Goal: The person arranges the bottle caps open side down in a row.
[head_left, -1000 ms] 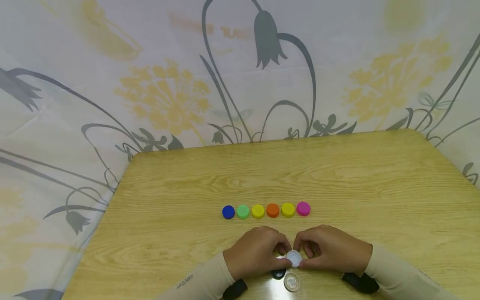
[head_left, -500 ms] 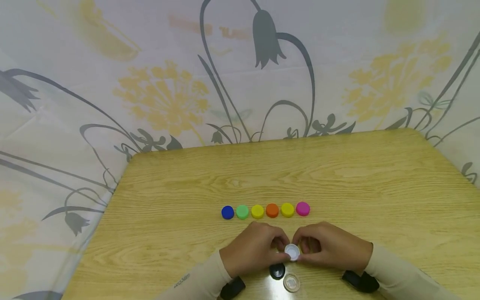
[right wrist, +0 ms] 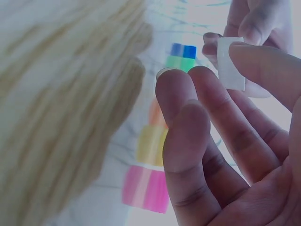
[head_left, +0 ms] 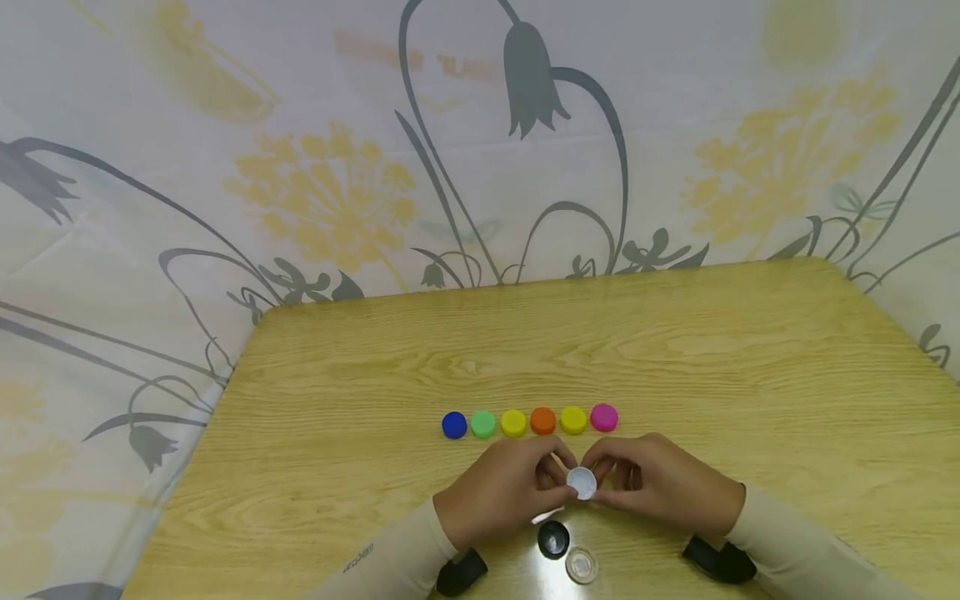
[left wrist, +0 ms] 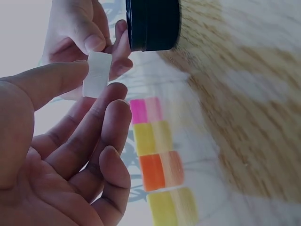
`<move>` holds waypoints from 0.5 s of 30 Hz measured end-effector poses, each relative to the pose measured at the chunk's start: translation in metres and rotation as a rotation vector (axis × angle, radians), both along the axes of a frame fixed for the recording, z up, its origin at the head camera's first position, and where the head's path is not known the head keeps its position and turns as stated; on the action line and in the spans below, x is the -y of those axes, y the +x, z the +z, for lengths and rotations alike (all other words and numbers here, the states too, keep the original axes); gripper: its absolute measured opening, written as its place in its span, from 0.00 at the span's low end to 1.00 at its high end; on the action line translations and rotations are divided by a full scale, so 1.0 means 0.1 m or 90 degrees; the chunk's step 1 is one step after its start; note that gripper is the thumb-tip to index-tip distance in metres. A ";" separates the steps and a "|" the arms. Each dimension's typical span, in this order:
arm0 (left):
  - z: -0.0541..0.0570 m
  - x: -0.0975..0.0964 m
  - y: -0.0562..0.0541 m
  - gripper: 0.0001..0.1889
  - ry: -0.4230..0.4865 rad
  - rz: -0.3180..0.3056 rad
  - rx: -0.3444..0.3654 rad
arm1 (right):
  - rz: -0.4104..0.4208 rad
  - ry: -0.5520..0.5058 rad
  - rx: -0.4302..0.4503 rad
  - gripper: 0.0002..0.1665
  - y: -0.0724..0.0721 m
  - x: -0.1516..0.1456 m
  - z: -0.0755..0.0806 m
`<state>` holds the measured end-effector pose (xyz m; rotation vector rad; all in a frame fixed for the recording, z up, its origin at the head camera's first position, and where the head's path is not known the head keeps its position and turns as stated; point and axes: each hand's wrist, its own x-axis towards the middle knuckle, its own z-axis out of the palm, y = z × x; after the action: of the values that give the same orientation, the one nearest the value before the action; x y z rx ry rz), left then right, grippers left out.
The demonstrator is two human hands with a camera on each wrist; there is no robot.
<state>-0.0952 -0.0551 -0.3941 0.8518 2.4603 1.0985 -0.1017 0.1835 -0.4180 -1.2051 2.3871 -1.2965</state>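
Observation:
A white bottle cap (head_left: pixel 581 483) is pinched between my two hands, its round face turned up toward the head camera. My left hand (head_left: pixel 506 487) grips its left side with thumb and fingertips, and my right hand (head_left: pixel 663 485) grips the right side the same way. In the left wrist view the ribbed side of the white cap (left wrist: pixel 97 74) shows, and the right wrist view has it (right wrist: pixel 231 63) edge-on by the right thumb. Below the hands lie a black cap (head_left: pixel 553 540) and a pale, see-through-looking round cap (head_left: pixel 582 565).
Beyond the hands runs a row of caps on the wooden table (head_left: pixel 337 375): blue (head_left: pixel 454 425), green (head_left: pixel 483 424), yellow (head_left: pixel 513 423), orange (head_left: pixel 543 421), yellow (head_left: pixel 573 420) and pink (head_left: pixel 603 417). A patterned cloth (head_left: pixel 660 150) hangs behind the table.
Both hands have moved a little away from the person, toward the row, carrying the white cap. The black cap, partly covered before, now shows fully.

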 end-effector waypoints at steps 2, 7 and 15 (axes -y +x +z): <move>0.01 0.00 -0.01 0.10 0.005 0.006 0.008 | -0.001 -0.003 0.005 0.14 0.00 0.00 0.01; 0.02 -0.01 -0.02 0.10 0.014 0.014 0.026 | 0.004 -0.013 0.024 0.14 0.00 0.01 0.01; -0.01 0.00 -0.02 0.11 0.018 0.006 0.000 | 0.006 -0.039 0.054 0.13 0.01 0.01 0.00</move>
<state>-0.0970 -0.0552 -0.3955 0.8489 2.4574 1.1393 -0.1011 0.1821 -0.4181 -1.1513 2.2965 -1.3983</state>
